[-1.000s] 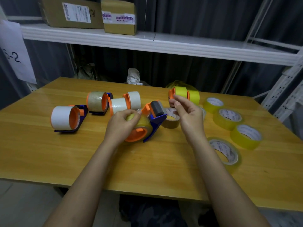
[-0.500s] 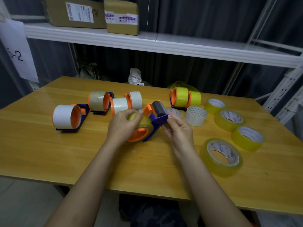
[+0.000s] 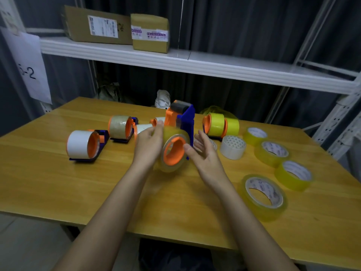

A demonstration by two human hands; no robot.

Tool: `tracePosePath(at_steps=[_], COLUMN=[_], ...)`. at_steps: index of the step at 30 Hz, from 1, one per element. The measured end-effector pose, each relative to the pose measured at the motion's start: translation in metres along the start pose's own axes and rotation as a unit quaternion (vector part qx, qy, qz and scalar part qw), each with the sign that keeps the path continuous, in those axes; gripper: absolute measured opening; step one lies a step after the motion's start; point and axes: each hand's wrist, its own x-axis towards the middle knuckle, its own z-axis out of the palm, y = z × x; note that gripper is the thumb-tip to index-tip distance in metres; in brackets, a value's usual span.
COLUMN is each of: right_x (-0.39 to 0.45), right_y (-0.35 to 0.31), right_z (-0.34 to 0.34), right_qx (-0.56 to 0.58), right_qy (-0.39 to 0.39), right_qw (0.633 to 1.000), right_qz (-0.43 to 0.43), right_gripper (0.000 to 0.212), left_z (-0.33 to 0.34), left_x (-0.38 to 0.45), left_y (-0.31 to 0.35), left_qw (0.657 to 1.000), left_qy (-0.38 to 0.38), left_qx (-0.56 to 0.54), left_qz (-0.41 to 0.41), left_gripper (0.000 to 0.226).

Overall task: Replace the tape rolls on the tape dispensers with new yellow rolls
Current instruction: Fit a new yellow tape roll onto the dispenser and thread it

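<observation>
My left hand (image 3: pixel 149 145) grips a blue and orange tape dispenser (image 3: pixel 181 122) tilted upright above the table, with a yellow roll (image 3: pixel 172 151) on its orange hub. My right hand (image 3: pixel 203 153) is beside the roll with fingers spread, thumb touching the roll's rim. Several loose yellow rolls (image 3: pixel 262 194) lie on the right. A dispenser with yellow rolls (image 3: pixel 216 124) stands behind. Dispensers with a white roll (image 3: pixel 82 146) and a brownish roll (image 3: pixel 120 127) stand on the left.
A loose white roll (image 3: pixel 232 146) lies right of my right hand. Another white-roll dispenser (image 3: pixel 144 128) is partly hidden behind my left hand. The wooden table (image 3: pixel 48 182) stands under a white shelf (image 3: pixel 195 63) carrying cardboard boxes (image 3: pixel 117 28).
My left hand has lifted and tipped the dispenser upright, hub now facing me. My right hand let go of the dispenser's front end and moved to the roll's side, fingers spread.
</observation>
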Motion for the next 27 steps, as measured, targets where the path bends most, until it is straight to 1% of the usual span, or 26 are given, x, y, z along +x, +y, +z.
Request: tracePosePath(at_steps=[2,4,7,8,11,12,13,14,15,16,17,18,19,20,22,23,25,27], right_x=[0.004,0.011,0.023,0.027,0.036,0.040,0.044,0.049,0.056,0.064,0.073,0.083,0.093,0.103,0.123,0.132,0.148,0.162], right_y=[-0.004,-0.005,-0.006,-0.006,-0.007,-0.005,-0.005,-0.005,-0.006,-0.006,-0.007,-0.008,-0.010,-0.011,-0.011,-0.011,-0.009,-0.009], right_z=[0.001,0.001,-0.002,-0.004,-0.006,-0.007,-0.007,-0.007,-0.007,-0.007,-0.007,-0.006,-0.007,-0.008,-0.008,-0.008,-0.008,-0.009], right_qx=[-0.029,-0.037,-0.053,-0.045,0.006,0.012,0.013,0.015,0.016,0.021,0.034,0.050,0.064,0.071,0.046,0.032,0.018,0.013], right_qy=[-0.012,-0.021,-0.020,-0.021,-0.030,-0.025,-0.014,0.000,0.012,0.027,0.040,0.053,0.063,0.070,0.072,0.071,0.065,0.062], right_qw=[0.999,0.999,0.998,0.999,0.999,0.999,1.000,1.000,1.000,0.999,0.998,0.997,0.994,0.992,0.989,0.987,0.982,0.978], right_qz=[-0.012,-0.020,-0.007,-0.006,-0.012,-0.016,-0.015,-0.014,-0.010,0.000,0.017,0.038,0.059,0.081,0.124,0.144,0.176,0.200], right_gripper=[0.102,0.103,0.121,0.121,0.103,0.096,0.090,0.084,0.076,0.067,0.059,0.054,0.054,0.059,0.070,0.070,0.064,0.057], left_z=[0.004,0.007,0.012,0.014,0.019,0.020,0.022,0.022,0.023,0.024,0.026,0.028,0.030,0.033,0.036,0.037,0.037,0.036], left_x=[0.001,0.002,0.005,0.008,0.016,0.021,0.025,0.028,0.033,0.040,0.048,0.056,0.063,0.071,0.087,0.095,0.109,0.117], left_y=[0.013,0.021,0.028,0.028,0.028,0.029,0.030,0.030,0.030,0.030,0.028,0.028,0.030,0.029,0.028,0.026,0.020,0.014], left_qw=[0.999,0.996,0.987,0.985,0.980,0.978,0.976,0.975,0.973,0.974,0.975,0.976,0.979,0.983,0.989,0.989,0.986,0.976], left_qy=[-0.023,-0.059,-0.117,-0.130,-0.136,-0.135,-0.142,-0.153,-0.162,-0.167,-0.168,-0.170,-0.166,-0.157,-0.147,-0.147,-0.133,-0.113], left_qx=[-0.028,-0.058,-0.097,-0.104,-0.132,-0.141,-0.144,-0.140,-0.136,-0.134,-0.127,-0.120,-0.105,-0.081,-0.016,0.022,0.093,0.171], left_qz=[-0.009,-0.025,-0.050,-0.055,-0.065,-0.068,-0.075,-0.083,-0.089,-0.079,-0.067,-0.058,-0.048,-0.037,-0.015,0.000,0.036,0.072], left_gripper=[0.045,0.041,0.030,0.030,0.027,0.040,0.060,0.074,0.074,0.060,0.042,0.032,0.030,0.030,0.034,0.036,0.034,0.036])
